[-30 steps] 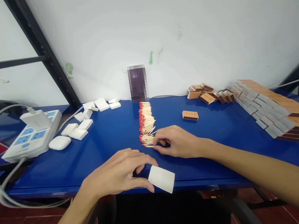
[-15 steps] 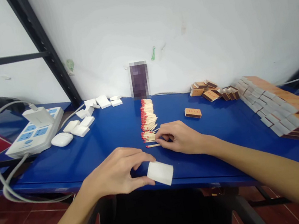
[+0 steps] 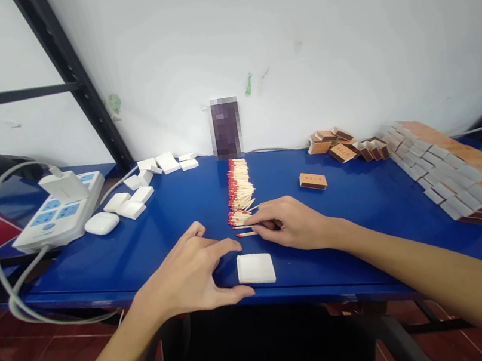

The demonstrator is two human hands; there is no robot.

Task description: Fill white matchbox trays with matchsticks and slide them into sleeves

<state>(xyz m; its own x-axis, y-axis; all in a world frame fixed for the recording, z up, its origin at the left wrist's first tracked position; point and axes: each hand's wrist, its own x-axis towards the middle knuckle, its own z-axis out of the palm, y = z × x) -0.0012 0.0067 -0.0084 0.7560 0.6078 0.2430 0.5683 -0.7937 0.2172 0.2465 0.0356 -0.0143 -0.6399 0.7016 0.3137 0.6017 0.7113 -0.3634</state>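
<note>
My left hand [image 3: 187, 276] is open, thumb and fingers spread around the left end of a white matchbox tray [image 3: 255, 269]. The tray lies on the blue table near its front edge, apart from the fingertips. At the near end of a long row of red-tipped matches [image 3: 239, 187], my right hand [image 3: 286, 223] is closed in a pinch, its fingertips at the match sticks. A single match [image 3: 245, 234] sticks out to the left by the right thumb. What lies inside the pinch is partly hidden by the fingers.
White trays [image 3: 131, 207] and a white earbud case [image 3: 102, 223] lie left, beside a power strip [image 3: 60, 213] with cables. A lone matchbox [image 3: 312, 181] sits right, with loose sleeves [image 3: 340, 150] behind. Stacked matchboxes [image 3: 461, 171] fill the far right. A pixelated dark object [image 3: 226, 128] leans on the wall.
My left hand has let go of the white tray, which has gone from tilted in the fingers to flat on the table. The right hand has barely moved at the matches.
</note>
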